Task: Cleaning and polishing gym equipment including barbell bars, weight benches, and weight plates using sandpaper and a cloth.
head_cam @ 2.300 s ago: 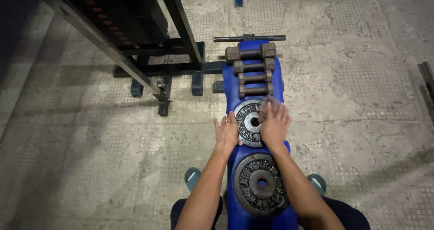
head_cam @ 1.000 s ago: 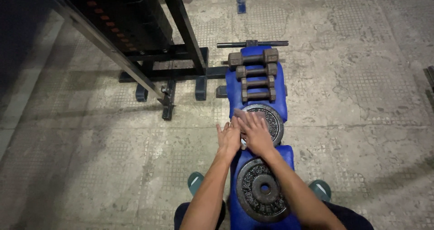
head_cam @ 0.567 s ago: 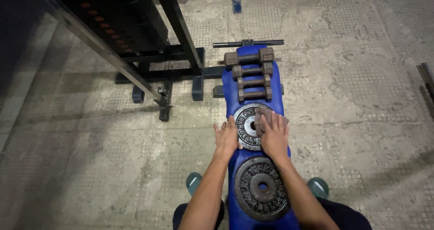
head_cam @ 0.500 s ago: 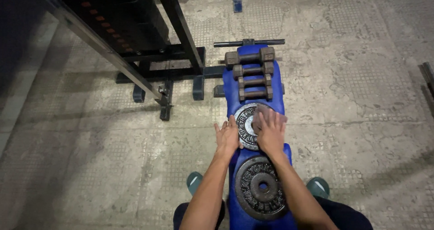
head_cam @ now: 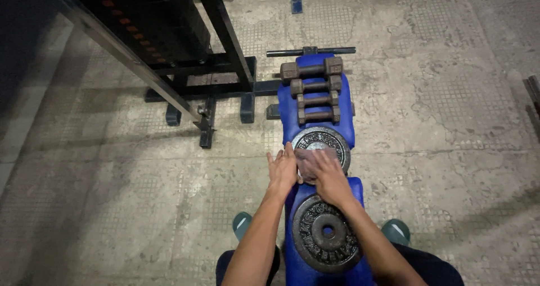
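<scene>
Two hands on upper weight plate (head_cam: 329, 142), frame centre: right hand (head_cam: 326, 170) presses cloth (head_cam: 306, 161), now swept leftward; left hand (head_cam: 283, 169) flat, steadying rim.

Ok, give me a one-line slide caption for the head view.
Right hand presses a cloth on the upper weight plate atop a blue bench; left hand steadies its edge.

Both forearms are bare from the elbow down, with no sleeve, watch or band showing on the left hand (head_cam: 283, 170) or the right hand (head_cam: 328, 175). Dark trousers cover the thighs on either side of the blue bench (head_cam: 292, 103). Teal rounded slippers (head_cam: 242, 226) are on both feet, one on each side of that bench
</scene>
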